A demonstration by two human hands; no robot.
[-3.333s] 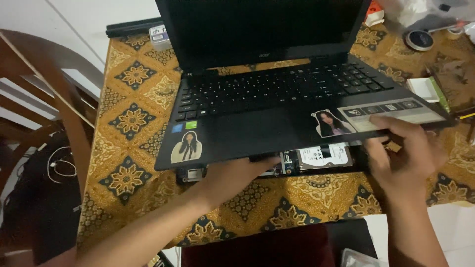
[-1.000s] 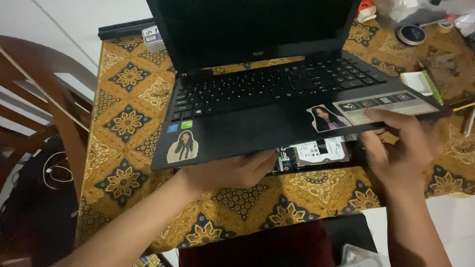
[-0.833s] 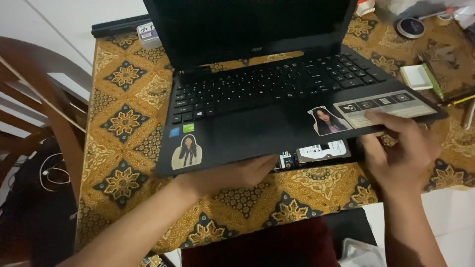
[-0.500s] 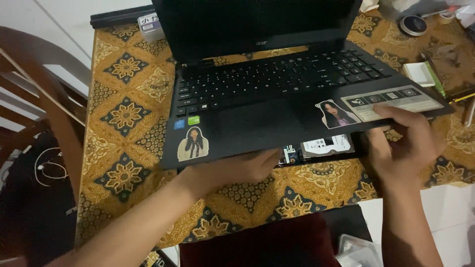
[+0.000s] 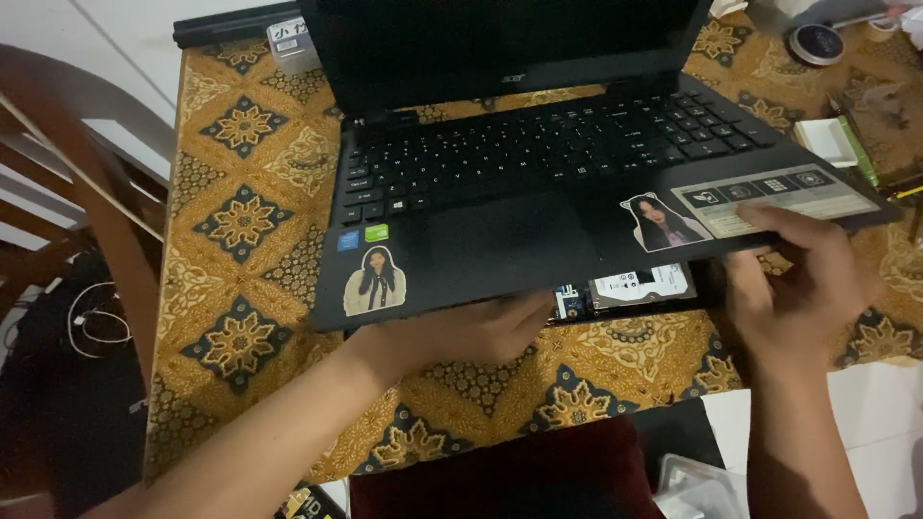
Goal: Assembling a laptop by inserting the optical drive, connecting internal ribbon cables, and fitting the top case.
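A person's two bare hands are working at the front edge of an open black plastic laptop (image 5: 538, 183), which is sitting on a table covered by a gold and brown patterned cloth (image 5: 240, 221) with flower-like medallions. The laptop's flat upper shell, carrying the matte keyboard and smooth touchpad, is tilting up at the front, away from the base. In the gap beneath it, a rectangular silver hard drive (image 5: 642, 285) with a white label is showing. The left hand (image 5: 461, 332) is reaching under the middle of the raised front edge, fingers curled together against its underside; their tips are hidden, so the exact grip is perhaps a light pinch. The right hand (image 5: 798, 284) is clamping the shell's right front corner, thumb on top beside a grey rectangular sticker (image 5: 774, 192), fingers below. Two cut-out figure stickers are lying on the palm rest. A curved brown wooden chair (image 5: 87, 183) is standing left of the table.
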